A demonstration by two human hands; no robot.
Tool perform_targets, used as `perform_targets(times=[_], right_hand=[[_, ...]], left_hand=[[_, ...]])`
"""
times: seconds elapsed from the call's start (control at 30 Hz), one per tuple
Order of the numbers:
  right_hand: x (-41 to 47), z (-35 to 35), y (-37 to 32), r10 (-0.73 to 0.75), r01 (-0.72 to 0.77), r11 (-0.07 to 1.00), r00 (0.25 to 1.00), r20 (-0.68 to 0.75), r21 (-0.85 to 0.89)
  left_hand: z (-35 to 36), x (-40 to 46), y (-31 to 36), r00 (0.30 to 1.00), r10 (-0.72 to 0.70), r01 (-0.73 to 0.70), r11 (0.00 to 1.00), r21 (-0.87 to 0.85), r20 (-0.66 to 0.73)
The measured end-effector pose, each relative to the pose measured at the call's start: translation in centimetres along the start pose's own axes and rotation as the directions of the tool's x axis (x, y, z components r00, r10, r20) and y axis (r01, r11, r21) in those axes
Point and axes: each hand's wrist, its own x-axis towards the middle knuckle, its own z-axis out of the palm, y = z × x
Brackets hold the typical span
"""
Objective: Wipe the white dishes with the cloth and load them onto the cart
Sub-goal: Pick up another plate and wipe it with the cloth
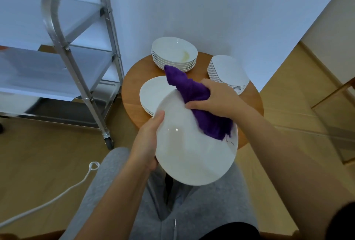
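Large white plate (192,155) held tilted over the lap, left rim gripped by the left hand (147,141), thumb on its upper face. Right hand (215,98) bunched tight round a purple cloth (194,97), pressing it onto the plate's far right part. Beyond, on a round wooden table (134,78): a low stack of plates (153,91) just past the held one, stacked bowls (173,53) farther off, stacked square plates (228,73) to the right. Steel cart (76,51) at left, well apart. White cord (57,195) on the floor, near left.
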Motion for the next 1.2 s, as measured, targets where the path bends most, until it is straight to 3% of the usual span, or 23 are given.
perform_targets(times=[0.1, 0.2, 0.27, 0.37, 0.47, 0.53, 0.6, 0.67, 0.77, 0.87, 0.97, 1.2], right_hand=[[0.1, -1.4, 0.9, 0.079, -0.082, 0.979, 0.997, 0.024, 0.184], [-1.0, -1.7, 1.8, 0.216, -0.230, 0.857, 0.973, 0.085, 0.462], [-2.1, -0.7, 1.9, 0.301, -0.288, 0.686, 0.948, 0.100, 0.668], [-3.8, 2.0, 0.9, 0.465, -0.258, 0.376, 0.883, 0.059, 0.890], [-4.8, 5.1, -1.0, 0.581, -0.219, 0.069, 0.802, 0.139, 0.973], [-5.1, 6.3, -1.9, 0.640, -0.187, -0.042, 0.749, 0.170, 0.981], [-5.2, 5.9, -1.7, 0.676, -0.158, -0.042, 0.723, 0.144, 0.987], [-5.3, 4.7, -0.7, 0.673, -0.165, 0.028, 0.732, 0.103, 0.986], [-5.3, 2.3, 0.7, 0.611, -0.213, 0.270, 0.791, 0.004, 0.939], [-4.8, 1.1, 0.8, 0.544, -0.224, 0.439, 0.837, -0.059, 0.870], [-4.4, 1.8, 0.5, 0.574, -0.186, 0.389, 0.815, -0.079, 0.902], [-4.2, 7.6, -2.9, 0.740, -0.040, 0.067, 0.672, -0.023, 0.997]], left_hand=[[0.3, 0.2, 0.0, 0.999, 0.029, -0.032, 0.997, -0.064, -0.044], [0.3, 0.7, 0.6, 0.988, 0.115, -0.127, 0.984, -0.121, -0.108], [0.4, 1.4, 1.2, 0.974, 0.171, -0.193, 0.969, -0.152, -0.145], [1.1, 2.1, 1.5, 0.950, 0.231, -0.267, 0.950, -0.164, -0.209], [2.6, 2.5, 0.9, 0.926, 0.273, -0.325, 0.929, -0.180, -0.262], [3.4, 2.6, 0.2, 0.928, 0.270, -0.328, 0.919, -0.217, -0.258], [3.7, 2.5, -0.3, 0.937, 0.274, -0.317, 0.926, -0.204, -0.215], [3.1, 2.4, 0.1, 0.953, 0.271, -0.287, 0.951, -0.117, -0.132], [1.3, 3.1, 3.3, 0.985, 0.174, -0.175, 0.984, -0.038, -0.009], [0.7, 4.1, 5.5, 0.999, 0.040, -0.041, 0.999, -0.032, -0.032], [1.4, 4.4, 5.3, 0.995, 0.051, -0.060, 0.994, -0.096, -0.091], [3.8, 3.9, 1.2, 0.949, 0.179, -0.242, 0.941, -0.236, -0.260]])
